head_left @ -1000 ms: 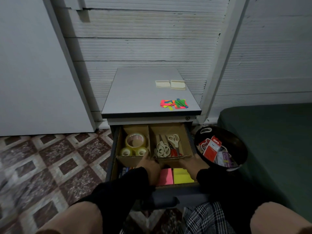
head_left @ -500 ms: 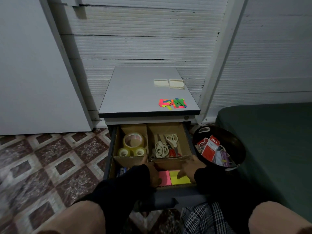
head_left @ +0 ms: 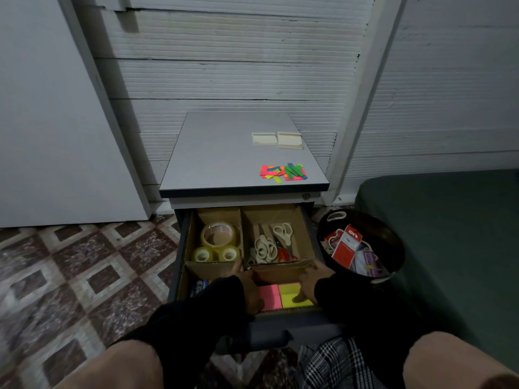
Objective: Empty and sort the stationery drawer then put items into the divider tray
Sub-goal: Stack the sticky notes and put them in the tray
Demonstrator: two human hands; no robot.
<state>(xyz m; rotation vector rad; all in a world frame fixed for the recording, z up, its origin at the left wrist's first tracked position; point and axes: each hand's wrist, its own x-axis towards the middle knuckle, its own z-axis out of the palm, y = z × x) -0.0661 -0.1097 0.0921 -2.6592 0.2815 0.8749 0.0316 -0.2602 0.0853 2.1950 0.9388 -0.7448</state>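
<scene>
Both hands were in the open drawer (head_left: 179, 248). The left hand (head_left: 250, 290) lay at the near wall of the cardboard divider tray (head_left: 278, 272), its grasp not readable; a second earlier it had reached farther in, beside the tape rolls (head_left: 217, 242). The right hand (head_left: 309, 282) gripped that wall, thumb on the yellow sticky notes (head_left: 292, 299), having slid nearer. Scissors (head_left: 269, 244) stayed in the tray's far right compartment.
</scene>
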